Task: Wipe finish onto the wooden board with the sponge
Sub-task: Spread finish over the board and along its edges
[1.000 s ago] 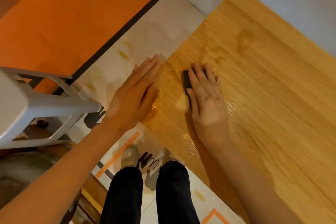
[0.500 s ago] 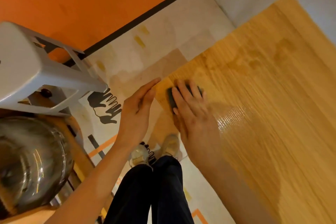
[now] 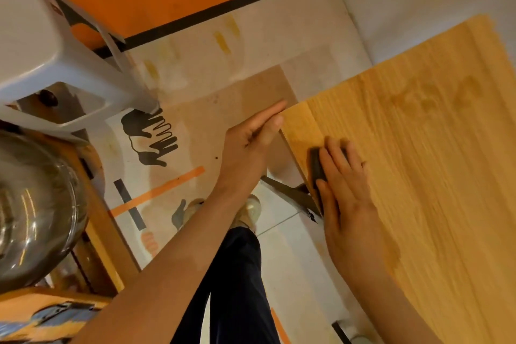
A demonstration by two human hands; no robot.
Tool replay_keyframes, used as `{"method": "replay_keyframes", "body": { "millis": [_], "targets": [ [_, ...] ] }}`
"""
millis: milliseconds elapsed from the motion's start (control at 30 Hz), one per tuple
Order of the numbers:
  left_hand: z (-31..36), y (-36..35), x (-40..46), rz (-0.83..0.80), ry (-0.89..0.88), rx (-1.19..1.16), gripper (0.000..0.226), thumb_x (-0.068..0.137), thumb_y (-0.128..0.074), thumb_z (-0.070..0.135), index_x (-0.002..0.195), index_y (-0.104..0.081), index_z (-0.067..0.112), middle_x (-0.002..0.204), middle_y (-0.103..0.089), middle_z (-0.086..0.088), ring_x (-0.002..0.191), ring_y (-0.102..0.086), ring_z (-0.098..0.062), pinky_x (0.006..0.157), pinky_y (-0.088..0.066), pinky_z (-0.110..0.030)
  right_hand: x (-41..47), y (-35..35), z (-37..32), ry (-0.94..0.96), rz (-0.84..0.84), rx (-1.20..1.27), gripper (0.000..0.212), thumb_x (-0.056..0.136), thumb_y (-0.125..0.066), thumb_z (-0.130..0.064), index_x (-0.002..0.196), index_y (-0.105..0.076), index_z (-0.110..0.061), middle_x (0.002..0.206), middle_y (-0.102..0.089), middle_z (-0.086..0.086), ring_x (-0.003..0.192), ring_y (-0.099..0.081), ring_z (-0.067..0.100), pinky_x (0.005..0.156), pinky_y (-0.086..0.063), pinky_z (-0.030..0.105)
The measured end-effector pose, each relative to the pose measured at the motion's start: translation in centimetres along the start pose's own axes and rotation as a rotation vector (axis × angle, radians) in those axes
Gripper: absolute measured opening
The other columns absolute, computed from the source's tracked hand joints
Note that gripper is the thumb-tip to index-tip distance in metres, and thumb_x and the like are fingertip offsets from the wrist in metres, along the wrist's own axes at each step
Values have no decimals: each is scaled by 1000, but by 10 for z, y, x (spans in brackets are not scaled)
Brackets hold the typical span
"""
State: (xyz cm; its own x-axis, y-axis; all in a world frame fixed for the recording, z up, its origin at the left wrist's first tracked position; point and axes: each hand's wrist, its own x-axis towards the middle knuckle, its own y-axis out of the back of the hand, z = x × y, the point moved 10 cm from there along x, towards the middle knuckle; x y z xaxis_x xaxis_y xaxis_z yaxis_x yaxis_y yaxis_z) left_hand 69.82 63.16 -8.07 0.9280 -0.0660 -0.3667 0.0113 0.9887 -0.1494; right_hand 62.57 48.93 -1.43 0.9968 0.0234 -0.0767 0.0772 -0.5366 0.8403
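Observation:
A large light wooden board [image 3: 435, 153] fills the right half of the view, with darker wet patches near its far end. A dark sponge [image 3: 317, 166] lies on the board close to its left edge, pressed flat under my right hand [image 3: 343, 193]. Only the sponge's left side shows past my fingers. My left hand [image 3: 251, 145] rests with straight fingers against the board's near-left corner and edge, holding nothing.
A grey plastic stool [image 3: 55, 64] stands at the upper left. A shiny metal bowl [image 3: 33, 215] sits on a wooden stand at the left. Below are a patterned floor mat [image 3: 195, 86], my dark trouser legs and shoes [image 3: 251, 209]. A dark bracket shows under the board's edge.
My right hand has slid the sponge toward the board's left edge and nearer to me. My left hand has moved off the board's face to its corner edge. The camera view has shifted left.

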Motion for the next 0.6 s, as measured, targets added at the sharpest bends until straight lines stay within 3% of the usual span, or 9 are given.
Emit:
{"method": "replay_keyframes", "body": {
  "millis": [133,267,367,500,600],
  "targets": [
    [-10,3,-3,77,66,-151,26,98,-63,12,123,-71,13,118,-74,8,114,-67,-1,94,-50,-14,75,-9,-17,-36,88,44,41,104,-39,-20,144,-42,-8,154,-34,6,149,-15,21,123,-12,44],
    [-12,3,-4,35,92,-187,25,100,-60,14,122,-71,18,118,-74,10,116,-65,1,100,-48,-15,53,-11,-20,41,40,19,43,103,-43,-15,145,-40,-7,156,-31,6,150,-15,22,123,-11,44],
    [-14,5,-6,-13,115,-157,28,104,-54,25,127,-70,19,123,-73,10,119,-63,2,109,-46,-23,3,-5,-9,29,8,16,44,101,-45,-15,145,-39,-8,156,-32,6,150,-14,22,121,-14,52],
    [-32,-10,-9,-150,231,-265,38,101,-42,53,126,-66,38,131,-65,19,125,-54,9,117,-36,-27,21,-12,-25,38,70,-19,43,101,-48,-14,142,-43,-4,153,-36,10,148,-19,25,120,-18,53],
    [-37,-8,-7,-96,250,-389,50,106,-29,47,140,-58,25,143,-60,5,135,-51,-2,118,-35,-29,61,-27,-49,107,95,-36,41,100,-51,-9,140,-46,-3,151,-39,13,147,-23,30,119,-20,53]
  ]
}}
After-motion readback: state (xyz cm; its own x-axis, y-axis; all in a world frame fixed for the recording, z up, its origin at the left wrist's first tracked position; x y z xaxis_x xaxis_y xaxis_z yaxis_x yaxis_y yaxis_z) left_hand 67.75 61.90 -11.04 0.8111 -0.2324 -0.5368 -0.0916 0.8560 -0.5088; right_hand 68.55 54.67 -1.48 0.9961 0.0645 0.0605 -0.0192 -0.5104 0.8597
